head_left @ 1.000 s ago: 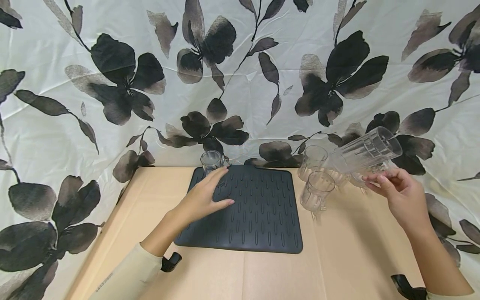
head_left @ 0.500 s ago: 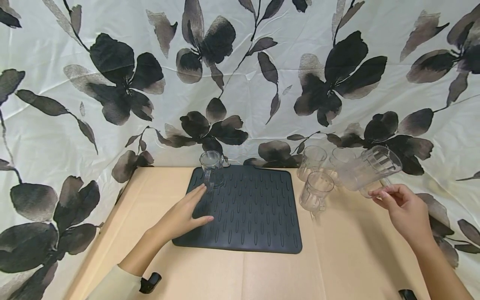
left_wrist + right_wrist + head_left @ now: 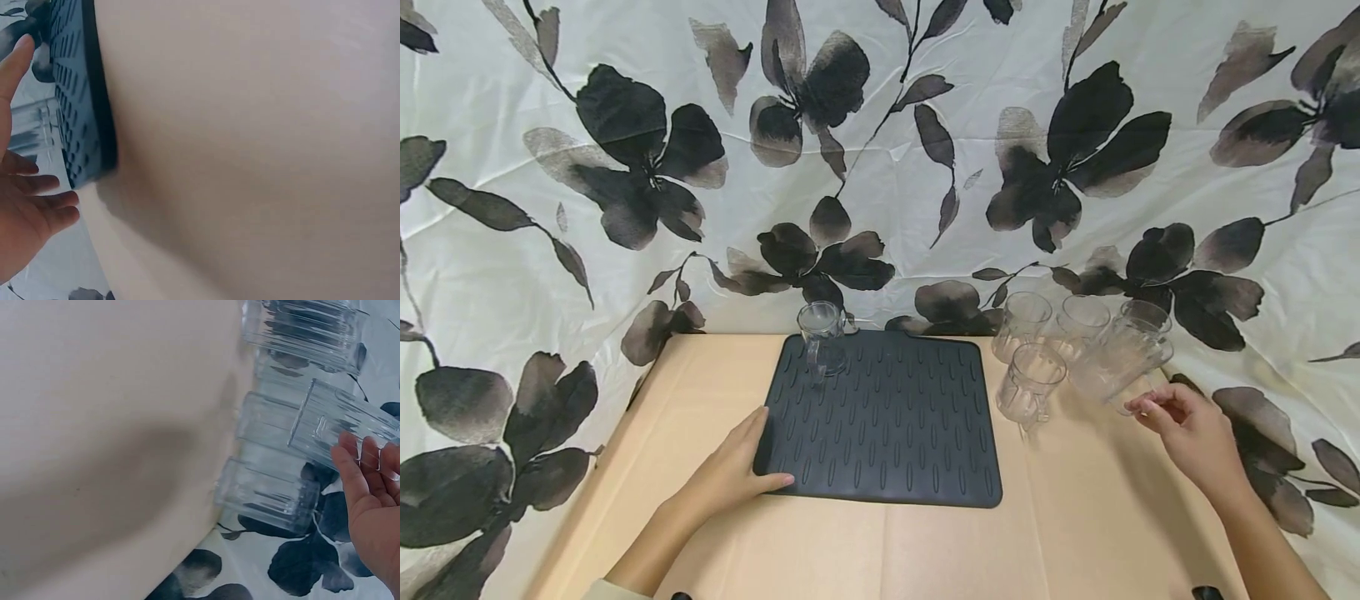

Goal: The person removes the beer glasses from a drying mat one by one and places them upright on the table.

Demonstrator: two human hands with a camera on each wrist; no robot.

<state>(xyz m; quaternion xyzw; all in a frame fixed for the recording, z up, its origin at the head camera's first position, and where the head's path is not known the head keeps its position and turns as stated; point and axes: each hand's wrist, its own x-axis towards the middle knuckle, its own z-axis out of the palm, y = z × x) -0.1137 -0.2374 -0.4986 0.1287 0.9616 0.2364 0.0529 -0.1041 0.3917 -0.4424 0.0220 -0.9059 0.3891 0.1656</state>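
Note:
My right hand (image 3: 1187,437) pinches the handle of a clear glass mug (image 3: 1105,367). This mug is tilted and overlaps other mugs in the head view; in the right wrist view the held mug (image 3: 331,415) is in front of a standing one (image 3: 265,422). My left hand (image 3: 718,471) has its fingers spread and holds nothing, by the front left part of a black ridged drying mat (image 3: 887,433). At the mat's back left corner stands another glass mug (image 3: 825,342).
Several clear mugs stand close together right of the mat, one (image 3: 1032,385) nearest the front and another (image 3: 1024,321) behind it. They stand on a pale wooden table (image 3: 955,550). A floral fabric sheet (image 3: 955,208) hangs behind the table.
My left hand has drawn back from the mug on the mat towards the mat's front left. My right hand has lowered the held mug among the others, its rim tipping more upright.

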